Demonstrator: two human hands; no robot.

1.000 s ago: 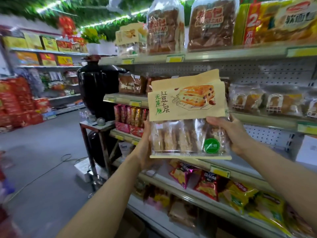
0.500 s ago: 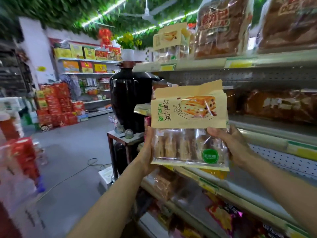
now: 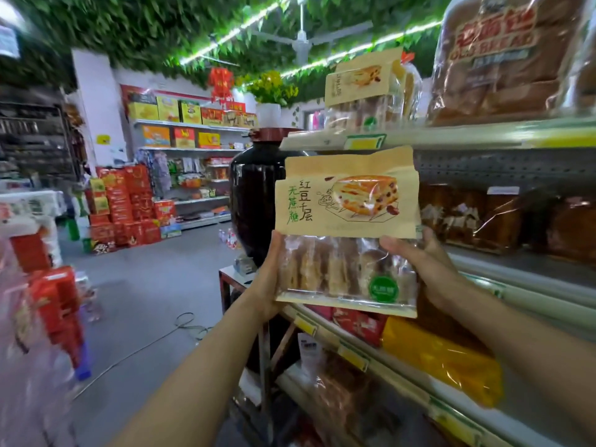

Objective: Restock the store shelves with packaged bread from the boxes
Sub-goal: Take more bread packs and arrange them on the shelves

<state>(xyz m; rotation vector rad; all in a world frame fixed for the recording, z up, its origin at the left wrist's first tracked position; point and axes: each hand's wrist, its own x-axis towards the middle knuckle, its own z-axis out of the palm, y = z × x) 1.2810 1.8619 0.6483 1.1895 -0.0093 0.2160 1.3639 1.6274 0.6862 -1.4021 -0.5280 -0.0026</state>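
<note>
Fingers of the left hand [image 3: 269, 279] curl behind the left edge of the bread pack [image 3: 348, 233], thumb side along its edge; the right hand [image 3: 429, 269] grips the right edge, thumb [image 3: 395, 245] laid across the clear front film and the remaining fingers hidden behind. The pack is held upright in the air between both hands, in front of the shelves [image 3: 483, 137] and just below the top shelf edge, touching no shelf. Its upper half is a matte tan paper-look panel with a stepped top edge, printed with black characters 红豆千层, green characters 无蔗糖, and a picture of a layered slice dotted with red beans. Its lower half is glossy clear film showing a row of upright pale-brown slices, with a round green sticker at lower right whose text is too small to read. On the top shelf stands a second pack [image 3: 364, 91] of the same design, upright, beside a large clear-bagged brown loaf [image 3: 503, 59] with a red label reading "OLD BREAD". Yellow price tags [image 3: 364, 143] line the shelf edges. The shelf behind the held pack carries dark loaves in crinkled film; lower shelves hold red and yellow packets. A glossy black jar [image 3: 254, 201] with a red lid stands on a metal stand left of the shelves.
</note>
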